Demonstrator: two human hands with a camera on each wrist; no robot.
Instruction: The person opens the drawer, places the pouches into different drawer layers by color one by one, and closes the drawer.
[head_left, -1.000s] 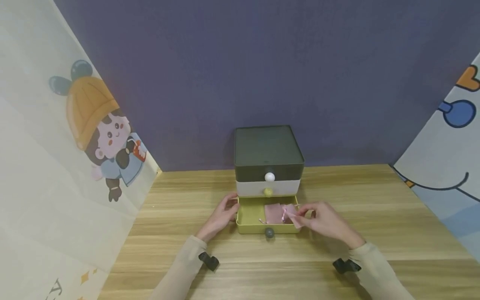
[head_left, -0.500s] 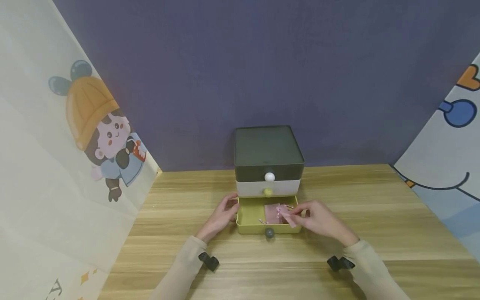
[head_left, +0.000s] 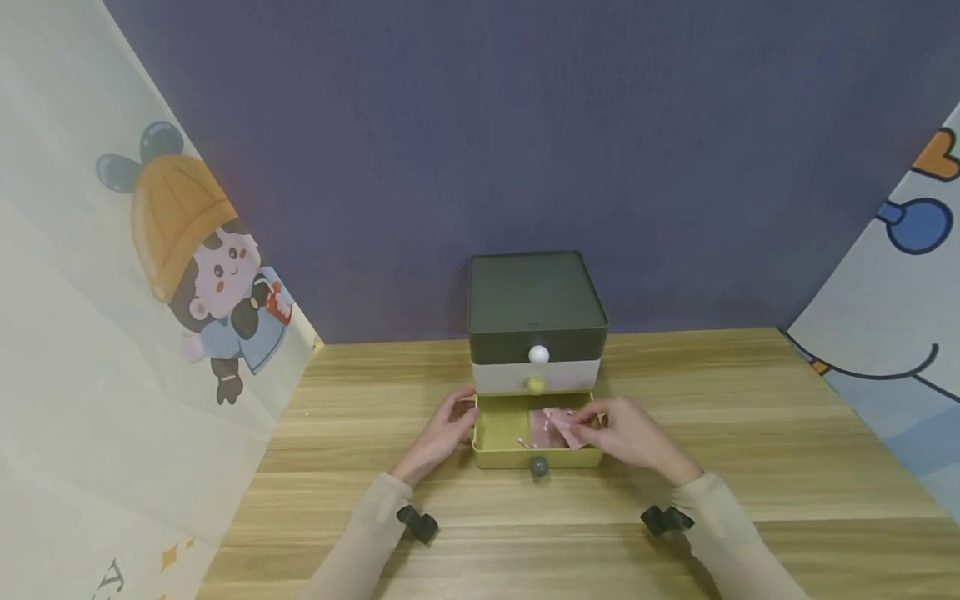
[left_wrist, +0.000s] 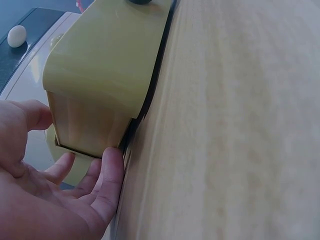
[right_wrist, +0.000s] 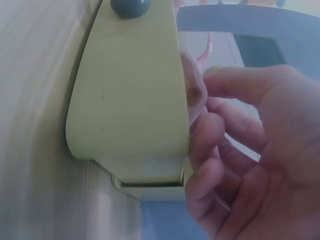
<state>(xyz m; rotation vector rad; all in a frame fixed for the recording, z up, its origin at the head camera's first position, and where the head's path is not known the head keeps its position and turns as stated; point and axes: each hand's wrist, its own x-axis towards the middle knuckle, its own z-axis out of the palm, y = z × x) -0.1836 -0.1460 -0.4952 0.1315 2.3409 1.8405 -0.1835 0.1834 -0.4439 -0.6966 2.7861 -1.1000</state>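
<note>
A yellow-green drawer point(head_left: 502, 458) with a grey knob is pulled out at the bottom of a small cabinet. Inside its right half lies a pink drawstring pouch point(head_left: 537, 428). My right hand point(head_left: 633, 437) pinches a second pink drawstring pouch point(head_left: 567, 430) between thumb and fingers, low over the first one. In the right wrist view, the drawer front hides most of the held pouch point(right_wrist: 194, 87). At the drawer's left side rests my left hand point(head_left: 442, 433). Its loosely bent fingers point(left_wrist: 111, 175) touch the side by the cabinet, with the thumb near the upper edge.
Above the drawer sit a white drawer point(head_left: 495, 377) with a yellow-green knob and a dark green drawer point(head_left: 502, 346) with a white knob. The cabinet stands on a wooden table point(head_left: 390, 375) before a dark blue wall panel point(head_left: 375, 167). Printed cartoon panels flank both sides.
My right hand has moved left and slightly back, bringing the pinched pouch from the drawer's right edge further over the other pouch. My left hand has stayed still.
</note>
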